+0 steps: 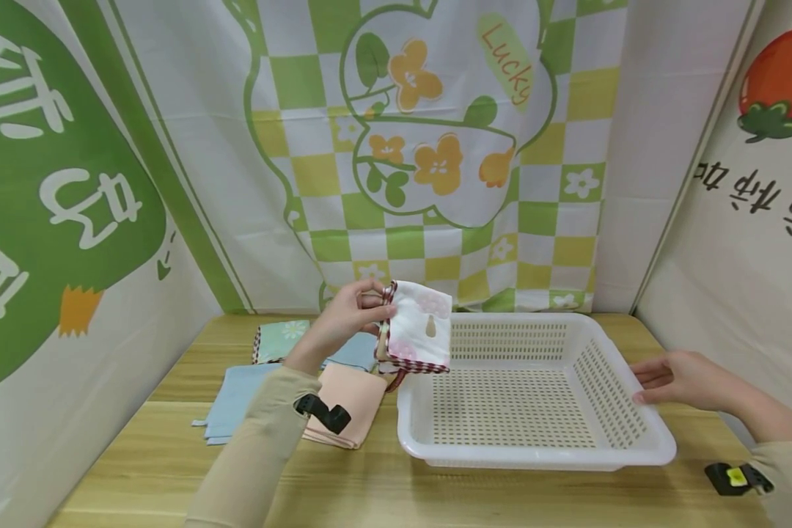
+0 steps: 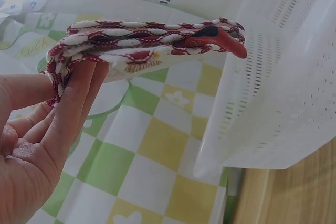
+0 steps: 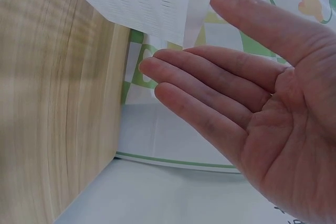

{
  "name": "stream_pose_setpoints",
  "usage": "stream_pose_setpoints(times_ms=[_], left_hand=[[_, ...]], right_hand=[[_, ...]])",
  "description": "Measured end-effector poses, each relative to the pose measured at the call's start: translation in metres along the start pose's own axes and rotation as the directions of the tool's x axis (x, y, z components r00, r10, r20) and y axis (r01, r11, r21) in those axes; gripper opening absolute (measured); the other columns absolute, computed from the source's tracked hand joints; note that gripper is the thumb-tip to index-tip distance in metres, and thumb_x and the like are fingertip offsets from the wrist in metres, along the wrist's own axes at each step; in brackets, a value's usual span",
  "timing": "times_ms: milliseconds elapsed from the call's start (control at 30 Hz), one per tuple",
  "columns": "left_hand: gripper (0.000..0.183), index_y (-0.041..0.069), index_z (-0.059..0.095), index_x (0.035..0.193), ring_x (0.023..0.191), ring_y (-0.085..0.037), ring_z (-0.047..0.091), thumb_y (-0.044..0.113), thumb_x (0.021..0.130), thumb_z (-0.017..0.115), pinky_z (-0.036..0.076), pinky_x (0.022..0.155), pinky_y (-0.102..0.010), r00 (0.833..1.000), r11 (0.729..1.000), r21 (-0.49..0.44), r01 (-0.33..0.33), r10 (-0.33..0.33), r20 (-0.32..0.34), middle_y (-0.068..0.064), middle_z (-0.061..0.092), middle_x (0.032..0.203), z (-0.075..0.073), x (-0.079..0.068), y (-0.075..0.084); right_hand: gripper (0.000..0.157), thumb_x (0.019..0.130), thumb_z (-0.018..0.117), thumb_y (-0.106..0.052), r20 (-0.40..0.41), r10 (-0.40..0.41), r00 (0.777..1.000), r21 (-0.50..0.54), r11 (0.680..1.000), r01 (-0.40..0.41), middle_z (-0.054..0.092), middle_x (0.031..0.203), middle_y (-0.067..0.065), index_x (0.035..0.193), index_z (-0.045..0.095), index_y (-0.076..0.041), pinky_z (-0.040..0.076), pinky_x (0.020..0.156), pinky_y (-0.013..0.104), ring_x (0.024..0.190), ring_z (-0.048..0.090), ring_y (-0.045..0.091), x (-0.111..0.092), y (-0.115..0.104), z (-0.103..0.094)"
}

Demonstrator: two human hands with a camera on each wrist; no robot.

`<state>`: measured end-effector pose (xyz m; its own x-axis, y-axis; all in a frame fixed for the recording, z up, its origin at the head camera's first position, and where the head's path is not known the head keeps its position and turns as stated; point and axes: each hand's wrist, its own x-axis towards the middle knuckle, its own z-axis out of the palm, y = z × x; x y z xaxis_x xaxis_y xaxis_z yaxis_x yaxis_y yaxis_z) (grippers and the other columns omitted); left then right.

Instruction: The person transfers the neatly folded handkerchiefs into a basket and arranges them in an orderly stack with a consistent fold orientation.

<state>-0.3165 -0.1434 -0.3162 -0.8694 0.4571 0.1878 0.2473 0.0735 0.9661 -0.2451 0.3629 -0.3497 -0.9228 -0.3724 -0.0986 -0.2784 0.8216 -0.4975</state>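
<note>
My left hand (image 1: 345, 321) pinches a folded white handkerchief (image 1: 419, 330) with pink prints and dark red-and-white edging, raised at the basket's left end. In the left wrist view, thumb and fingers grip one edge of the folded layers (image 2: 131, 40), and a red loop (image 2: 226, 44) hangs from them. My right hand (image 1: 694, 383) is at the right side of a white plastic basket (image 1: 528, 456), fingers nearly straight. The right wrist view has its thumb (image 3: 257, 19) at the basket rim and the other fingers extended just below it.
Left of the basket lie a folded peach cloth (image 1: 351, 411), a blue cloth (image 1: 234, 400), another blue cloth (image 1: 358, 352) partly behind my hand, and a green flowered cloth (image 1: 280, 339). Printed fabric walls (image 1: 435, 249) enclose the wooden table (image 1: 343, 491) at the back and sides.
</note>
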Motion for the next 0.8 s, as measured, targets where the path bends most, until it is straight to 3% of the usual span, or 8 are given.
stream_pose_setpoints(times_ms=[800], left_hand=[[0.021, 0.004, 0.047, 0.103, 0.067, -0.015, 0.060, 0.005, 0.090, 0.063, 0.055, 0.061, -0.035, 0.998, 0.999, -0.025, 0.025, -0.023, 0.064, -0.004, 0.064, 0.076, 0.028, 0.027, -0.004]], right_hand=[[0.057, 0.082, 0.073, -0.031, -0.011, -0.012, 1.000, -0.020, 1.000, 0.011, 0.070, 0.104, 0.018, 0.117, 0.060, 0.012, 0.056, 0.069, 0.023, 0.087, 0.070, 0.017, -0.001, 0.000, 0.000]])
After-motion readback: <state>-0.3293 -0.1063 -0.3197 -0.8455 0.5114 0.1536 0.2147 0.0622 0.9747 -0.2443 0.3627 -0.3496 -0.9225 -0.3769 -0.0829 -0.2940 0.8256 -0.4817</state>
